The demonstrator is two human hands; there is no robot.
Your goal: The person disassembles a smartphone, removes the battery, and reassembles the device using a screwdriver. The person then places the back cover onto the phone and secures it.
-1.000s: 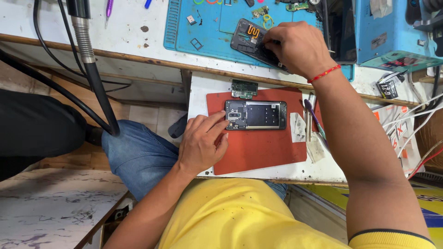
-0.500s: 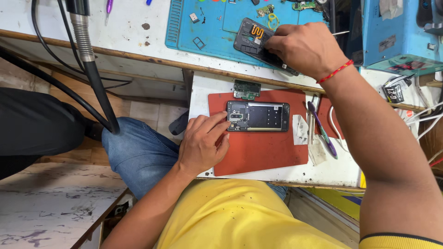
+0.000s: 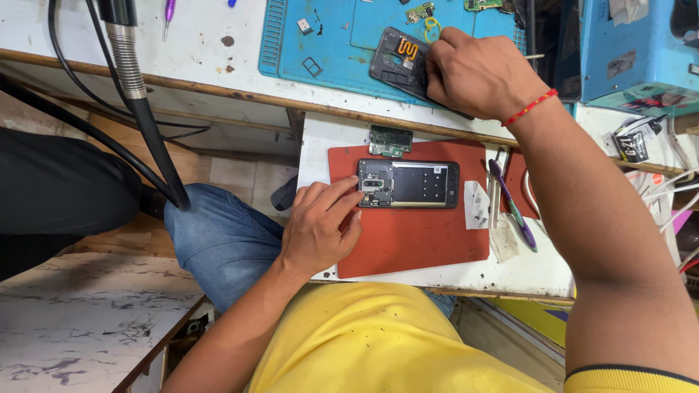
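Evidently to steady it, the left hand [image 3: 318,229] presses fingertips on the opened phone [image 3: 408,183] lying on the red mat [image 3: 415,236], while beyond the mat the right hand [image 3: 477,73] grips a black back cover [image 3: 397,62].

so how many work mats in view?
2: a blue mat on the upper bench under the right hand, a red mat under the opened phone by the left hand.

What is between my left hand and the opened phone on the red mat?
Nothing visible. The left hand already has its fingertips on the camera end of the opened phone lying on the red mat. The small green circuit board lies beyond the phone, clear of the hand.
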